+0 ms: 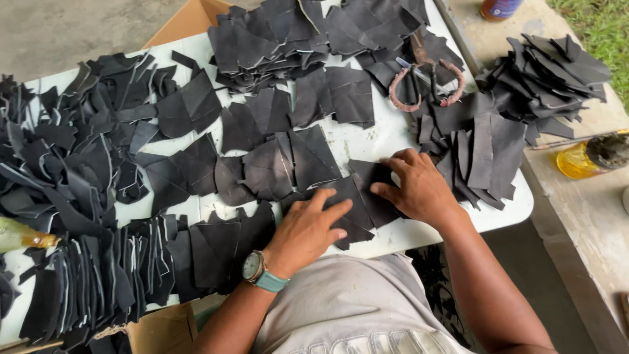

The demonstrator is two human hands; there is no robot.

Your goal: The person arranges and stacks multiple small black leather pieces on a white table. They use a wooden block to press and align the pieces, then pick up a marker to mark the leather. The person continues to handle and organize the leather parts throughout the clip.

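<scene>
On the near edge of the white tabletop (367,141), seen from the head camera, both hands lie flat on a small overlapping cluster of dark cut pieces (363,196). The left hand (308,229), with a watch on a teal strap (261,272) at its wrist, is open, fingers stretched and pressing down on the nearer pieces. The right hand (416,187) is also open, palm down, fingertips spread over the piece just beyond. Neither hand grips anything. More flat dark pieces are spread across the middle of the tabletop, touching the cluster. A tall heap (295,36) sits at the far side, a jumbled mass (72,151) fills the left, and neat upright rows (105,275) stand at the near left. Big scissors with wrapped handles (426,78) rest on pieces at the far right. Beside the tabletop, another stack (550,72) sits on a concrete ledge (590,210), near a yellow container (586,157).
</scene>
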